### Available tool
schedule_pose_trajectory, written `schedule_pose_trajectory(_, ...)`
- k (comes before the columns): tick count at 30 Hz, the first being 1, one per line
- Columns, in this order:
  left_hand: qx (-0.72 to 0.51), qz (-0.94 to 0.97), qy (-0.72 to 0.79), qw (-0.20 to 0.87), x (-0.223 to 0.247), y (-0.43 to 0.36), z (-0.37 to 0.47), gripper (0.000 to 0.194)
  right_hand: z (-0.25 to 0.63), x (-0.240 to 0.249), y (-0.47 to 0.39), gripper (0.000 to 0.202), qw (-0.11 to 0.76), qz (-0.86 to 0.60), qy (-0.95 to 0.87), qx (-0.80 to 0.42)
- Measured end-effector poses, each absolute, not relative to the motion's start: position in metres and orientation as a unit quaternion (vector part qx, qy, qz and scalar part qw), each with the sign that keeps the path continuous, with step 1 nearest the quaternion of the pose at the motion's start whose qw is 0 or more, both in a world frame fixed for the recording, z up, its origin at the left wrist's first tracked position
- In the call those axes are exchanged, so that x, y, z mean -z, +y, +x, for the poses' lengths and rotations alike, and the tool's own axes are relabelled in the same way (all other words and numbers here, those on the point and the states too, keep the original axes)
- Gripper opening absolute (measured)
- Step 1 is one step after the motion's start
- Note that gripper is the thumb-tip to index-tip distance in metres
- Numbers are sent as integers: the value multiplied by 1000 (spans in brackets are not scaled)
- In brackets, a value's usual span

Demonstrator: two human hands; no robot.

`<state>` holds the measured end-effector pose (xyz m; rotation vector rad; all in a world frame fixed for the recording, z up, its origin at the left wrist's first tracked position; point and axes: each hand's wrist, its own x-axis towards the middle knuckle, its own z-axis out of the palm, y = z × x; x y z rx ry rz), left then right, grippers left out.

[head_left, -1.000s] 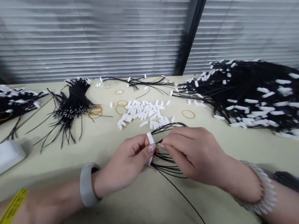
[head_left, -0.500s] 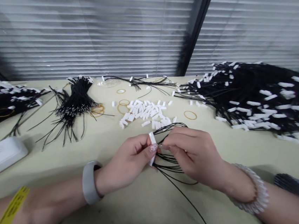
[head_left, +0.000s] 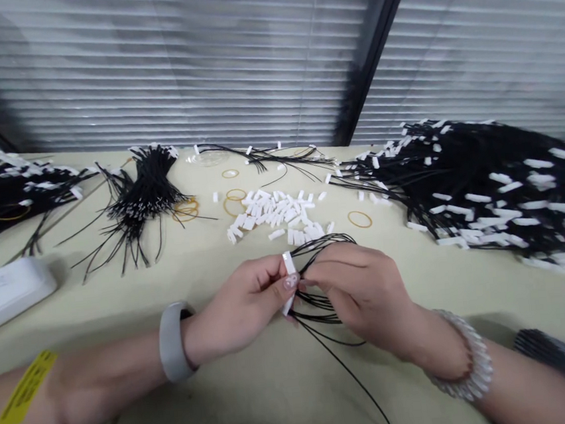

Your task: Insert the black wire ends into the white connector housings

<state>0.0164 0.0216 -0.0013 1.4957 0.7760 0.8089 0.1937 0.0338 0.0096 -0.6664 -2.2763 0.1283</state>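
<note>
Near the middle of the table, my left hand pinches a long white connector housing between thumb and fingers. Thin black wires run out of the housing's right side in loops, and one trails down toward the bottom edge. Close against that side is my right hand, its thumb and forefinger pinched together on a black wire whose tip is hidden at the fingertips. Just beyond both hands lies a pile of small white connector housings.
Large heaps of black wires with white connectors lie at right and far left. A tied wire bundle stands left of centre. Yellow rubber bands are scattered about. A white case sits at left; window blinds rise behind.
My right hand has moved slightly left, its fingertips closer to the connector housing. My left hand keeps its pinch almost in place.
</note>
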Motion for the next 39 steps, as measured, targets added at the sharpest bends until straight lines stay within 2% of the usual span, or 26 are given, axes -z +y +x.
schedule_pose_trajectory(9,-404,586,345,612,1,22,21,23,211,-29,35,21,419,-257,-870,34)
schedule_pose_trajectory(16,-423,571,365,602,1,22,21,24,207,-20,36,16,356,-266,-896,12)
schedule_pose_trajectory(20,-435,544,382,608,2,23,22,26,207,-14,37,20,333,-241,-911,43)
schedule_pose_trajectory(23,-410,555,395,607,0,23,22,30,206,-11,37,23,285,-239,-926,61)
schedule_pose_trajectory(28,-375,589,468,542,-3,22,23,32,202,-21,29,15,261,-259,-928,55)
schedule_pose_trajectory(32,-426,583,486,493,0,24,24,28,205,-38,15,36,181,-175,-968,-11)
schedule_pose_trajectory(34,-443,582,496,467,3,25,24,27,209,-41,13,28,158,-154,-973,-63)
schedule_pose_trajectory(37,-449,560,522,460,5,26,25,26,218,-38,26,20,203,-148,-943,-217)
schedule_pose_trajectory(39,-452,537,531,475,5,27,25,24,227,-34,42,21,277,-161,-873,-368)
